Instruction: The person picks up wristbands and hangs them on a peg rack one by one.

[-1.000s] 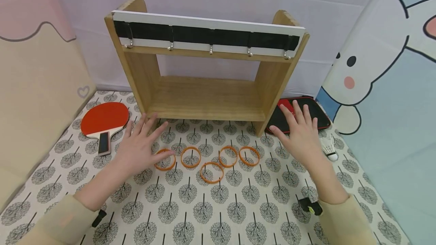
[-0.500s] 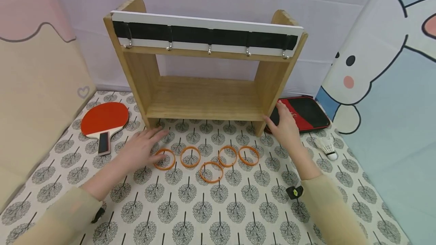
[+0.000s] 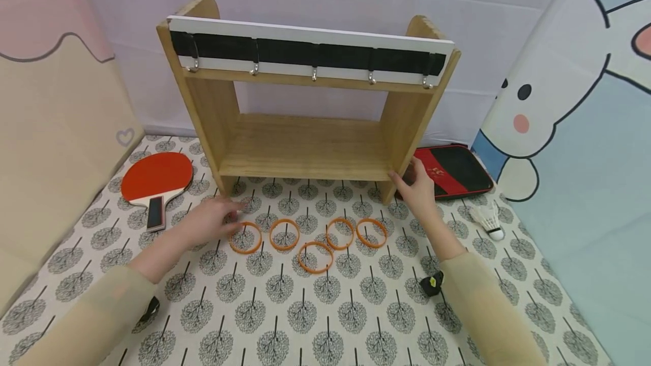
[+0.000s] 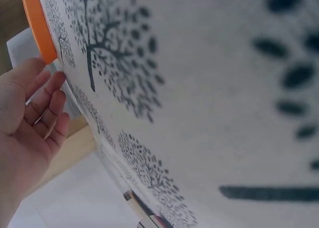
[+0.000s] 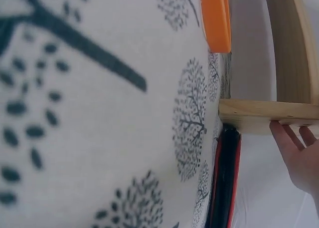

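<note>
The leftmost orange ring point(image 3: 246, 252) sits just off your left hand point(image 3: 208, 222), a little to the right of the thumb and slightly nearer your body — so the left is clearly the closer hand. In the left wrist view its fingers curl loosely with nothing between them; whether the thumb tip brushes the ring, you can't tell from here. Your right hand point(image 3: 418, 188) holds the wooden rack point(image 3: 305, 146) by its right side panel point(image 3: 407, 120), low down, thumb across the front edge and fingers against the outer face. The rack's long axis runs left to right, beyond the rings.

That rack is pale, visibly grained wood with rounded top corners. Along its front goes a flat white strip point(image 3: 315, 36) with a black band point(image 3: 285, 55) and five shiny metal hooks point(image 3: 315, 74). The rings — the leftmost and the other four rings point(image 3: 285, 248) — are thin, smooth, round hoops, rubbery by the look of them, lying on a pale cloth point(image 3: 356, 349) printed with black trees.
</note>
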Demonstrator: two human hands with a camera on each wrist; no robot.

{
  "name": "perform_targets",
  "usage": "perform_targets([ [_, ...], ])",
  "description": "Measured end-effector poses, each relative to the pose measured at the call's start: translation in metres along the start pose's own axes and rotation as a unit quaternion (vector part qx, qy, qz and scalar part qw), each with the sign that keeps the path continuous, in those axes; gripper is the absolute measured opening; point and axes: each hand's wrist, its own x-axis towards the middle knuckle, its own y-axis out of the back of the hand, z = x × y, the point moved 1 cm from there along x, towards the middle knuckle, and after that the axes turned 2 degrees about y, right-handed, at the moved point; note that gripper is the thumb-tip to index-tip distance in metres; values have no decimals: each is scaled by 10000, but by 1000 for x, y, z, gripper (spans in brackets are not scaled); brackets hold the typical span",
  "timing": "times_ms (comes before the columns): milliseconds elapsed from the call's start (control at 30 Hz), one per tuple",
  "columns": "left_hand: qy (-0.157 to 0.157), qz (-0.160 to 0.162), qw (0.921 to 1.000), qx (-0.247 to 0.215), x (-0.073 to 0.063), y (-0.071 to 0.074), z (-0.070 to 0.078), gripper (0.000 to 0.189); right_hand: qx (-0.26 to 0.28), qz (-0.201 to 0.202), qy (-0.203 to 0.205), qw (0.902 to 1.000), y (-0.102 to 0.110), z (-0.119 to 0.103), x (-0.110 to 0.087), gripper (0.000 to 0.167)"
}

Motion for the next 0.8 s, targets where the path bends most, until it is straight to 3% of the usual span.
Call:
perform_targets([
  [200, 165, -224, 9975, -655, 2, 0, -2, 6, 53, -226, -106, 9997, 0, 1, -1, 55],
  [300, 324, -275, 9952, -880, 3, 1, -4, 3, 80, -259, -106, 9996, 0, -1, 0, 52],
  [467, 331, -231, 9915, -1233, 4, 7, -3, 3, 140, -338, -217, 9991, 0, -4, 1, 51],
  [600, 292, -145, 9901, -1363, 5, 14, -1, 5, 91, -456, -190, 9987, -1, -4, 2, 50],
  [800, 483, -110, 9880, -1460, 4, 25, 1, 7, 156, -602, -186, 9979, -3, -4, 5, 50],
])
